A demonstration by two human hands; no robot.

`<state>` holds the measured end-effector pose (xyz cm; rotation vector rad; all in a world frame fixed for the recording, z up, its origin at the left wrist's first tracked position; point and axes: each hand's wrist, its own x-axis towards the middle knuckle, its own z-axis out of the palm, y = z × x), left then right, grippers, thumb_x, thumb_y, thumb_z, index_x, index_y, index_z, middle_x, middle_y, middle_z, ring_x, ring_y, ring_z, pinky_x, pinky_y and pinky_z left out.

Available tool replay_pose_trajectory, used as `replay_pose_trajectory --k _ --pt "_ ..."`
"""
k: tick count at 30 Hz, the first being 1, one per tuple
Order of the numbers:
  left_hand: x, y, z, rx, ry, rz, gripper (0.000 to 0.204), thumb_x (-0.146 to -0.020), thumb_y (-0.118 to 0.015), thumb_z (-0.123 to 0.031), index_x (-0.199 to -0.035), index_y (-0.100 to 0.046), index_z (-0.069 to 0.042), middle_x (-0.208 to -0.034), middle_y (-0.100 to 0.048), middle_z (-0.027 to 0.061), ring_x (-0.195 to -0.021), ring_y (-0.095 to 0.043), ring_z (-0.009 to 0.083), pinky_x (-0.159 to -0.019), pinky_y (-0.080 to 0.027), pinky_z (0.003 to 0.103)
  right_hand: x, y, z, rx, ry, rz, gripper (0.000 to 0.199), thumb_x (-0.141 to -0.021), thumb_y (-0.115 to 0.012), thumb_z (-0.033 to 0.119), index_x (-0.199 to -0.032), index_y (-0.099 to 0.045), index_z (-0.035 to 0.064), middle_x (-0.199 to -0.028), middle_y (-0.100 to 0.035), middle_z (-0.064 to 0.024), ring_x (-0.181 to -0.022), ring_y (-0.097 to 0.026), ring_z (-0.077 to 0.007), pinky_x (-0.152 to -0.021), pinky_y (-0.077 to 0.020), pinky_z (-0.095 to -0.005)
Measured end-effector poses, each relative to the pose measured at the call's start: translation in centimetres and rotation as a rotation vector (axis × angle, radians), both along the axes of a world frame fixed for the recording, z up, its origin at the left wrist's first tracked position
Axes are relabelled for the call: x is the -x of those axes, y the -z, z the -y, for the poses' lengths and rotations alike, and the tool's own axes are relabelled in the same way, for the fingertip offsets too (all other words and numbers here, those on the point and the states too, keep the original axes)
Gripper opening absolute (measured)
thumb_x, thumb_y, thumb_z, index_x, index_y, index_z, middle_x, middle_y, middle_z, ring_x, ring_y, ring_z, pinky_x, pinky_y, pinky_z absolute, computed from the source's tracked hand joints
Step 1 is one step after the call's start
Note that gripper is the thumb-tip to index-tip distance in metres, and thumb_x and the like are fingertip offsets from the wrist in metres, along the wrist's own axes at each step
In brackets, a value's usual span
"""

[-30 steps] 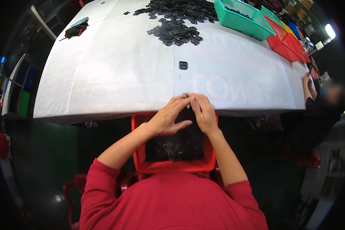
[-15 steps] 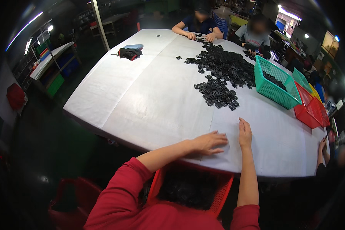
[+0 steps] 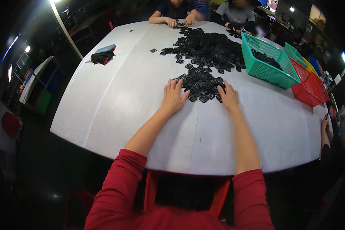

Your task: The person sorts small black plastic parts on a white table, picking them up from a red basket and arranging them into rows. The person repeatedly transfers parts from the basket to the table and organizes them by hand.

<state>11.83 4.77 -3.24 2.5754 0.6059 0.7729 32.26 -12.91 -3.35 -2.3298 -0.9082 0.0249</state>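
Observation:
On the white-covered table [image 3: 122,115], a smaller heap of black plastic buckles [image 3: 200,83] lies between my two hands. My left hand [image 3: 173,98] rests at the heap's left edge, palm down, fingers spread. At its right edge, my right hand [image 3: 229,96] touches the outer pieces with its fingers apart. Neither hand grips anything. Just beyond, a much larger heap of the same black buckles [image 3: 211,48] spreads over the tabletop. Below the near table edge, in front of my body, stands a red basket [image 3: 151,189]; its inside is dark.
A green basket [image 3: 270,71] with black pieces stands right of the large heap, beside red baskets [image 3: 308,86]. A dark cloth bundle [image 3: 102,57] lies far left. Two people sit across the table, their hands [image 3: 180,21] near the pieces. Another person's hand [image 3: 326,126] shows at the right edge.
Both hands have moved forward from the near table edge to either side of the smaller heap. My view has shifted, so the red basket below shows less of its contents.

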Motion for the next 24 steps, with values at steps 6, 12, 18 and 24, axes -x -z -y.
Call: replay_pose_trajectory --k 6,12,18,24 --pt "-3.8 -0.6 1.0 -0.091 0.170 -0.038 0.060 -0.094 -0.058 -0.037 -0.141 -0.043 -0.003 -0.144 -0.041 0.0208 -0.139 -0.033 0.0376 -0.114 -0.027 0.051 2.5 -1.4 -3.7 -0.138 -0.208 -0.009 0.060 -0.095 -0.052 0.050 -0.143 -0.046 0.0143 -0.140 -0.053 -0.0142 -0.134 -0.045 -0.0295 -0.114 -0.0258 -0.0485" --pt "2.1 -1.7 4.6 0.109 0.439 0.047 0.052 -0.087 -0.068 -0.019 -0.132 -0.049 -0.001 -0.134 -0.049 0.0210 -0.126 -0.046 0.0371 -0.111 -0.034 0.043 7.2 -1.9 -0.1 -0.281 -0.407 -0.048 0.041 -0.091 -0.063 0.039 -0.121 -0.062 0.0101 -0.112 -0.067 -0.0135 -0.110 -0.059 -0.0324 -0.099 -0.0424 -0.0423" --pt "9.2 -2.0 8.5 0.003 0.586 -0.015 0.047 -0.081 -0.073 -0.012 -0.126 -0.057 -0.012 -0.129 -0.053 0.0104 -0.126 -0.049 0.0303 -0.110 -0.026 0.060 13.4 -3.2 7.2 -0.107 -0.524 0.201 0.044 -0.082 -0.072 0.037 -0.120 -0.061 0.0185 -0.127 -0.054 -0.0149 -0.122 -0.049 -0.0340 -0.108 -0.0320 -0.0527" --pt "13.6 -2.5 11.8 -0.092 0.745 -0.074 0.027 -0.087 -0.066 -0.011 -0.113 -0.065 -0.016 -0.120 -0.060 0.0044 -0.126 -0.052 0.0230 -0.113 -0.025 0.059 16.0 -4.2 12.7 -0.006 -0.515 0.262 0.037 -0.084 -0.071 0.032 -0.117 -0.062 0.0172 -0.129 -0.054 -0.0068 -0.129 -0.046 -0.0286 -0.109 -0.0305 -0.0548"
